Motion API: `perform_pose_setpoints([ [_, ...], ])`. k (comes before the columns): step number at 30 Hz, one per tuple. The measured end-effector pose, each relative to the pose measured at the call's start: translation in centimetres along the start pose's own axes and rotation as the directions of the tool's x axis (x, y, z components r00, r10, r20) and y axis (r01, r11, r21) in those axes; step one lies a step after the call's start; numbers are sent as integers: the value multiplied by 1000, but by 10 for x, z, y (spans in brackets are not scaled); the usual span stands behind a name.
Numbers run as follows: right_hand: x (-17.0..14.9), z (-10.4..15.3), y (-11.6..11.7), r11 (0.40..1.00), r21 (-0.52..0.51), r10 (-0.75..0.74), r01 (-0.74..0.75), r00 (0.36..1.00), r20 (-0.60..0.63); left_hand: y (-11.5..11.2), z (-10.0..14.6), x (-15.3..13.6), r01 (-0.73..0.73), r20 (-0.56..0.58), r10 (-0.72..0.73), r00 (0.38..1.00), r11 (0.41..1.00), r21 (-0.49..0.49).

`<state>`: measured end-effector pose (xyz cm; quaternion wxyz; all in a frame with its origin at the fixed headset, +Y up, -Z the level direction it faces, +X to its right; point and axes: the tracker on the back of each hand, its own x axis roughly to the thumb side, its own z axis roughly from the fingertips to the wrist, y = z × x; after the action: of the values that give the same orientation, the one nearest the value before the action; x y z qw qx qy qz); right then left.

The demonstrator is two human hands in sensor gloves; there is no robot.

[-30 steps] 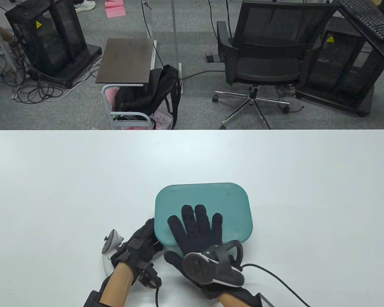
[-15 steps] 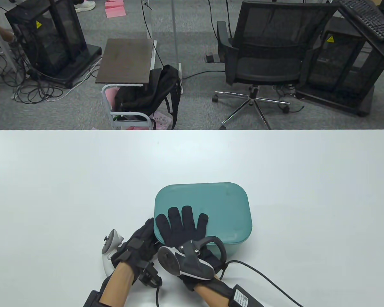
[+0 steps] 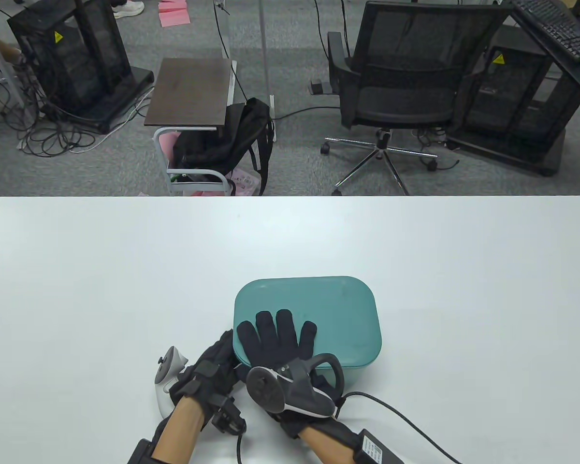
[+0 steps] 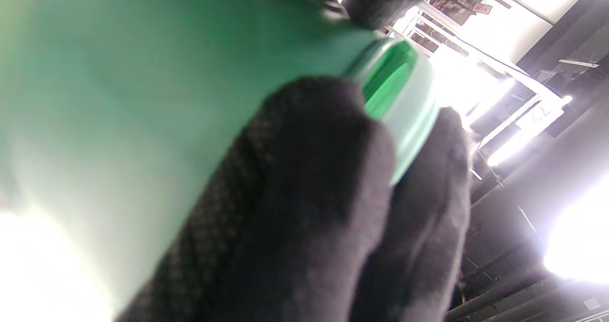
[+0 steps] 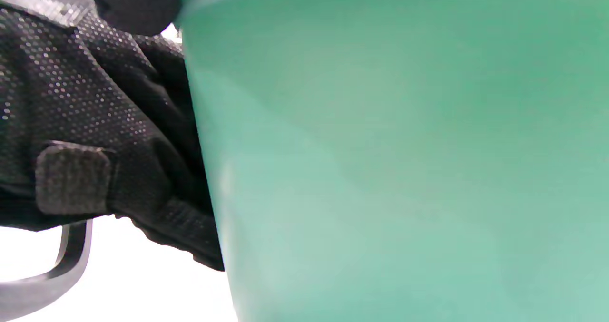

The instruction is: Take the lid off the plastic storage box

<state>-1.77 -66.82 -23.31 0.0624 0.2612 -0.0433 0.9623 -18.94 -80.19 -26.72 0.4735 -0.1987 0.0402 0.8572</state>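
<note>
**Lid seated; prying at the near-left corner about to begin**

The teal plastic storage box [image 3: 362,360] stands near the near edge of the white table [image 3: 125,270], slightly right of centre. Its lid [image 3: 338,309] is on, so removal has yet to be done. Your right hand [image 3: 275,340] rests flat on the lid's near-left part, fingers spread. Your left hand [image 3: 212,367] touches the box's near-left corner; in the left wrist view its fingers [image 4: 304,189] curl against the wall just beneath the lid rim. You judge this as bracing before the lift. The box's contents cannot be told: the lid hides them.
</note>
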Motion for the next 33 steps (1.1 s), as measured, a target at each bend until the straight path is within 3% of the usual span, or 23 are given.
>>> perform_pose_setpoints([
  [5, -5, 5, -27, 996, -80, -48, 47, 999, -14, 1, 0, -1, 2, 3, -2, 1000, 1000, 10],
  [9, -12, 12, -58, 977, -214, -28, 20, 999, -32, 1, 0, -1, 6, 1, -6, 1000, 1000, 15],
  [13, -30, 25, -95, 907, -422, -10, -14, 998, -54, 1, 0, -2, 5, 3, -6, 1000, 1000, 26],
  [24, -106, 69, -161, 771, -632, -187, 80, 977, -104, 1, 0, -2, 13, 3, -13, 1000, 999, 34],
  [29, -151, 82, -157, 798, -601, -116, -45, 967, -226, 1, 0, -2, 17, 2, -17, 1000, 999, 32],
  [33, -199, 91, -128, 854, -496, -36, -156, 934, -356, 1, 0, -2, 16, 3, -16, 1000, 999, 34],
])
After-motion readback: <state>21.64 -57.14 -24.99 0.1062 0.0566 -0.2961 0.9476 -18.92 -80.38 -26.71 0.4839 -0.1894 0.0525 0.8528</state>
